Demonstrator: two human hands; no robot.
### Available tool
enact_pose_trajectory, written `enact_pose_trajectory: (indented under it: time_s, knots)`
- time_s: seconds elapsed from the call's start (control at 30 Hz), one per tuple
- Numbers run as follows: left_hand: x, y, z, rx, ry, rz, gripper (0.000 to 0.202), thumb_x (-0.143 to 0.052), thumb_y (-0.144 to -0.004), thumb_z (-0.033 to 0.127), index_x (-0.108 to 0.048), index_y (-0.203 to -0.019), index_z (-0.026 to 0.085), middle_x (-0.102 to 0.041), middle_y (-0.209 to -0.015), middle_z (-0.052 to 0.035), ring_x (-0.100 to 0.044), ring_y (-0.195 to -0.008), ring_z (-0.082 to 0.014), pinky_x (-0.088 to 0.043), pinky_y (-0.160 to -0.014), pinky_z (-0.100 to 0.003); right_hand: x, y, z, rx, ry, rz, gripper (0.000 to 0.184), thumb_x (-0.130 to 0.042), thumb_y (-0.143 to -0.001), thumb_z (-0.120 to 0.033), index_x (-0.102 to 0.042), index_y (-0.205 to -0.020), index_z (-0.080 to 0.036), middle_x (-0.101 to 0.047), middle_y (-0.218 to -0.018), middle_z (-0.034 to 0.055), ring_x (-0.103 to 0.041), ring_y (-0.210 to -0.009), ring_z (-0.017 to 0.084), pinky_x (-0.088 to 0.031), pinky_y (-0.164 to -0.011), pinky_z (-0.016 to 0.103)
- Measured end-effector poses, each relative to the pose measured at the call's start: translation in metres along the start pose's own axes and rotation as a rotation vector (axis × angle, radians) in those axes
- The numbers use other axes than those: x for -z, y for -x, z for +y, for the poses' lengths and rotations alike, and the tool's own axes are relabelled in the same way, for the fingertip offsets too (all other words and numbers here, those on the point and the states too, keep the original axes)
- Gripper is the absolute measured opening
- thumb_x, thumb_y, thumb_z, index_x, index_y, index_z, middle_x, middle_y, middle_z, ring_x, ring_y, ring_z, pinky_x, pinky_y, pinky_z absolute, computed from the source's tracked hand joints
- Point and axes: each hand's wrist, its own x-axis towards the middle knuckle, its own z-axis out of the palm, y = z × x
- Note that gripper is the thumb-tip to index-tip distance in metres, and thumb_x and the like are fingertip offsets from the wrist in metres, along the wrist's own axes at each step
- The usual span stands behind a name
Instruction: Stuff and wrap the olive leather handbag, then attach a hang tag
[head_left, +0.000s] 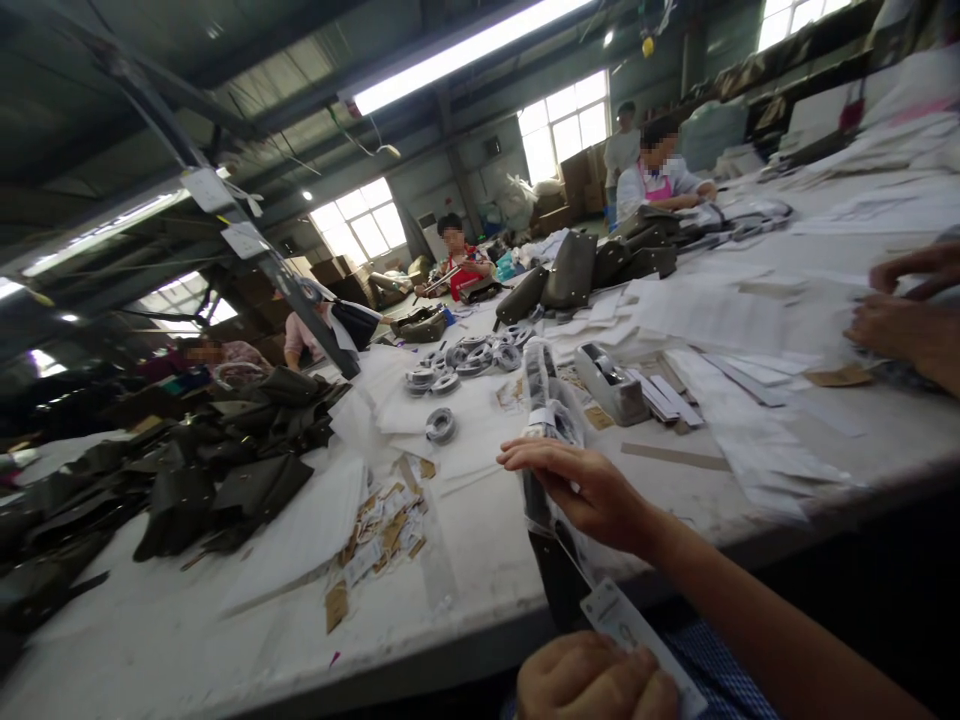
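Observation:
My right hand (589,490) reaches in from the lower right, fingers stretched out flat. It rests over a dark strap (536,500) partly wrapped in thin clear plastic, which hangs over the table's front edge. Below, at the bottom of the view, my left hand (592,680) is closed around a white hang tag (626,625). A thin white string runs from the tag up to the wrapped strap. Just beyond my right fingers, a white band (551,415) circles the plastic-covered bundle. The left hand's lower part is cut off by the frame.
Dark green bags (247,480) are heaped at the left, near loose tags (386,530). Coiled straps (441,426) lie mid-table, beside a grey tape dispenser (611,385). White sheets (750,430) spread rightward, where another person's hands (907,315) work. Other people sit farther back.

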Motion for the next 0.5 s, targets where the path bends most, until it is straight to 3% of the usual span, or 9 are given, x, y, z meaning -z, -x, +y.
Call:
enact_pose_trajectory:
  time_s: [0.07, 0.17, 0.23, 0.3, 0.37, 0.43, 0.5]
  knots:
    - [0.000, 0.007, -0.009, -0.041, 0.071, -0.072, 0.011, -0.059, -0.093, 0.014, -0.070, -0.093, 0.016, -0.076, -0.073, 0.0019, -0.070, -0.063, -0.0087, -0.060, -0.073, -0.017, -0.001, -0.002, 0.002, -0.001, -0.014, 0.034, 0.038, -0.044, -0.097, -0.008, -0.062, -0.125, -0.026, -0.067, -0.127, 0.0056, -0.058, -0.127, 0.019, -0.046, -0.111, 0.037]
    - [0.007, 0.024, -0.023, 0.013, 0.232, -0.106, 0.031, -0.046, -0.101, 0.035, -0.069, -0.106, 0.015, -0.076, -0.076, -0.0039, -0.072, -0.070, -0.0123, -0.060, -0.071, -0.020, -0.001, -0.002, 0.005, -0.007, -0.026, 0.061, 0.037, -0.045, -0.097, -0.009, -0.063, -0.125, -0.026, -0.067, -0.127, 0.0052, -0.058, -0.127, 0.020, -0.046, -0.111, 0.038]
    - [0.010, 0.038, -0.031, 0.253, 0.213, -0.015, 0.039, -0.042, -0.100, 0.045, -0.069, -0.112, 0.019, -0.077, -0.087, -0.0070, -0.074, -0.080, -0.0160, -0.061, -0.075, -0.023, 0.000, -0.003, 0.007, 0.003, -0.030, 0.057, 0.039, -0.045, -0.096, -0.007, -0.064, -0.125, -0.026, -0.067, -0.126, 0.0045, -0.058, -0.127, 0.020, -0.047, -0.111, 0.039]
    - [0.005, 0.049, -0.038, 0.613, 0.132, 0.091, 0.038, -0.056, -0.094, 0.042, -0.062, -0.126, 0.022, -0.072, -0.115, -0.0111, -0.070, -0.105, -0.0227, -0.059, -0.087, -0.030, -0.002, -0.006, 0.007, 0.022, -0.033, 0.065, 0.043, -0.047, -0.092, -0.005, -0.065, -0.124, -0.028, -0.069, -0.124, 0.0035, -0.059, -0.125, 0.020, -0.048, -0.110, 0.038]
    - [-0.009, 0.056, -0.045, 0.946, 0.160, 0.114, 0.066, -0.068, -0.084, 0.040, -0.044, -0.144, 0.023, -0.059, -0.138, -0.0140, -0.060, -0.123, -0.0286, -0.055, -0.097, -0.037, -0.008, -0.010, 0.007, 0.039, -0.044, 0.077, 0.048, -0.049, -0.088, -0.003, -0.065, -0.124, -0.031, -0.070, -0.121, 0.0026, -0.060, -0.124, 0.020, -0.050, -0.108, 0.037]
    - [-0.028, 0.058, -0.052, 1.193, 0.252, 0.056, 0.088, -0.071, -0.079, 0.043, -0.029, -0.152, 0.021, -0.058, -0.139, -0.0160, -0.060, -0.123, -0.0312, -0.053, -0.098, -0.040, -0.017, -0.014, 0.009, 0.066, -0.068, 0.054, 0.056, -0.049, -0.084, -0.003, -0.063, -0.127, -0.036, -0.071, -0.121, 0.0002, -0.059, -0.125, 0.020, -0.050, -0.108, 0.037]
    - [-0.043, 0.058, -0.059, 1.342, 0.278, 0.020, 0.085, -0.071, -0.077, 0.043, -0.034, -0.150, 0.018, -0.068, -0.123, -0.0147, -0.065, -0.113, -0.0319, -0.056, -0.093, -0.040, -0.024, -0.016, 0.013, 0.123, -0.063, 0.021, 0.064, -0.051, -0.083, -0.006, -0.056, -0.135, -0.044, -0.068, -0.127, -0.0042, -0.056, -0.129, 0.020, -0.049, -0.109, 0.039]
